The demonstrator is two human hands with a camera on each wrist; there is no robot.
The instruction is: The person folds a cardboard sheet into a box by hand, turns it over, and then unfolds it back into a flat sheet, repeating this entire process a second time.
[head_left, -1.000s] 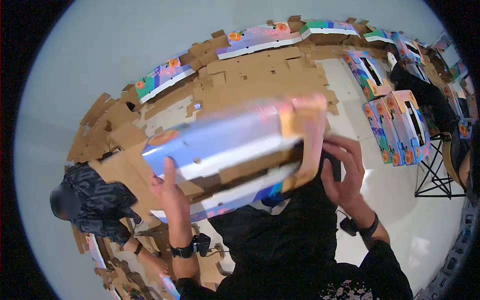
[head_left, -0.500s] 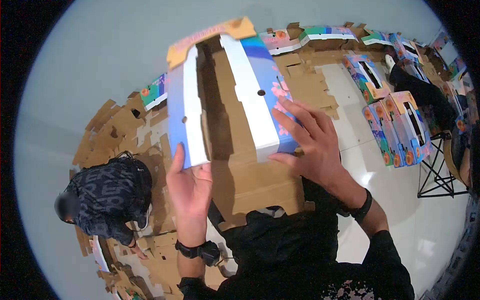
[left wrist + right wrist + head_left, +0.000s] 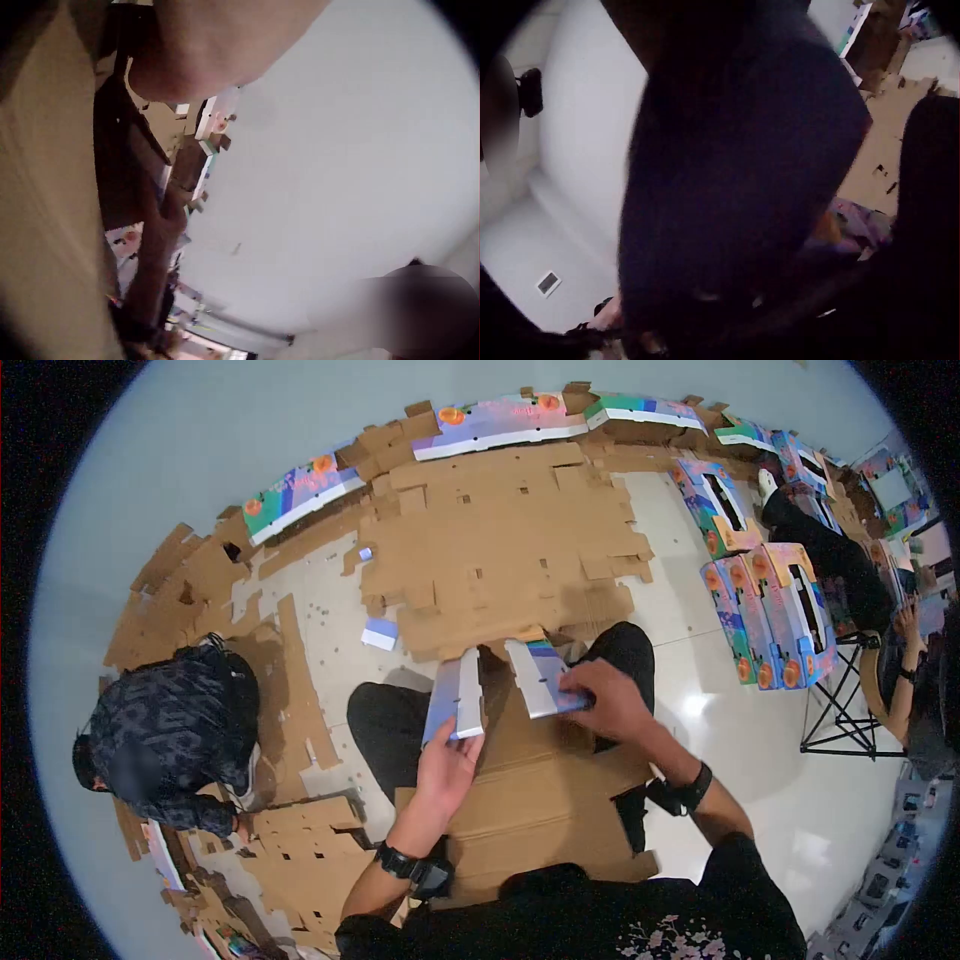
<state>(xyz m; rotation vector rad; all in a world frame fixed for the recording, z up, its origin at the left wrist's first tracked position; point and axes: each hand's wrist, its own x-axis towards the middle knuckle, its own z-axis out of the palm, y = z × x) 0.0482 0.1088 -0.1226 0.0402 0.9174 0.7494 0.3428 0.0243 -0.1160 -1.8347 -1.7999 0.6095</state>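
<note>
A printed cardboard box (image 3: 460, 690) in purple, blue and white is between the person's knees in the head view. Its near end stands open, and a long brown flap (image 3: 545, 790) runs from it toward the torso. The left hand (image 3: 445, 770) pinches the left white-edged panel at its near corner, thumb on top and fingers underneath. Over on the opposite panel (image 3: 545, 680), the right hand (image 3: 612, 700) grips the outer edge with bent fingers. Brown cardboard (image 3: 52, 187) fills the left of the left wrist view; a dark shape blocks most of the right wrist view.
Flattened brown cardboard (image 3: 480, 540) covers the floor ahead. Finished-looking printed boxes (image 3: 770, 615) stand at right near a folding stool (image 3: 850, 710). Another person (image 3: 170, 730) crouches at left. More printed boxes (image 3: 500, 425) line the wall, and small scraps (image 3: 380, 633) lie on the tiles.
The box has turned from lying crosswise to end-on, then come down between the knees. The right hand, apart from it at first, now grips its right panel.
</note>
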